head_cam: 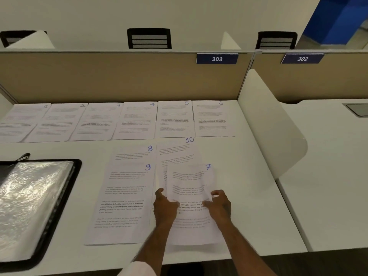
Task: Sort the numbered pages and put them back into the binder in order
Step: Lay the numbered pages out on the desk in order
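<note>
Page 7 (189, 180) – thin white paper, printed text, a blue handwritten numeral at its corner – is at the near right of the pale, smooth tabletop (249, 196), lying over page 10 (175, 154); both hands grasp it, the left hand (165, 206) pinching its left edge, the right hand (219, 206) its right edge, so the sheet buckles between them; just left lie page 8 (133, 154) and page 9 (123, 206), overlapping; a flat row of pages (137, 120), 1 to 6, runs along the back; the binder (58, 206) – black-edged, with glossy, crinkled plastic sleeves – lies open at far left.
</note>
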`<state>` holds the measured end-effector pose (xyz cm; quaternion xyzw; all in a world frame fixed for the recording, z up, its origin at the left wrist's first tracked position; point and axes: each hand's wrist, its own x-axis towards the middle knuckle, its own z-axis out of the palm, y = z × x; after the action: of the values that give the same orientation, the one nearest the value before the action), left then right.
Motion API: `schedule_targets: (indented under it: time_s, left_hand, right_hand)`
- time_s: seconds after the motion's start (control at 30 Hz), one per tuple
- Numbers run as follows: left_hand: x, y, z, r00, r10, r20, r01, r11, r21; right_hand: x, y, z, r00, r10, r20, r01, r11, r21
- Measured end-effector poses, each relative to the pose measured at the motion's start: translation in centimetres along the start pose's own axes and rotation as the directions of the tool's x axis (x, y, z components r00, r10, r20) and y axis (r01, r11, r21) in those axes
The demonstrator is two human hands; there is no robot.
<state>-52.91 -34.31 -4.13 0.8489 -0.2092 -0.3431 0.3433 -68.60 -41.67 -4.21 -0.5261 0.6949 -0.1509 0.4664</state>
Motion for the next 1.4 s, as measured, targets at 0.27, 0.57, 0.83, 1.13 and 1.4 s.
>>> schedule_targets:
  time_s: [0.27,0.57,0.83,1.13,1.4]
  left_hand:
    - [2.1,1.8,-1.9,0.996,0.073,-0.057,-0.075,0.997,-0.02]
    - [7.3,3.9,0.5,0.993,-0.04,-0.111,0.067,0.966,0.251]
    - [7.5,4.5,2.9,0.991,-0.061,-0.122,0.077,0.987,0.139]
    - [8.0,4.7,0.9,0.998,-0.064,0.01,0.064,0.947,-0.315]
    - [8.4,5.5,-4.1,0.998,0.052,0.043,-0.032,0.926,-0.376]
  right_hand:
    - [2.4,-3.9,-1.2,0.993,-0.113,0.034,0.106,0.982,0.155]
    - [8.5,-6.0,0.7,0.982,-0.178,0.06,0.187,0.952,-0.244]
    - [9.2,-5.8,2.7,0.991,-0.115,0.067,0.128,0.958,-0.257]
    - [10.5,-5.6,0.8,0.979,0.002,0.203,-0.043,0.979,0.201]
    - [8.5,-8.0,-0.5,0.954,-0.205,0.219,0.12,0.93,0.348]
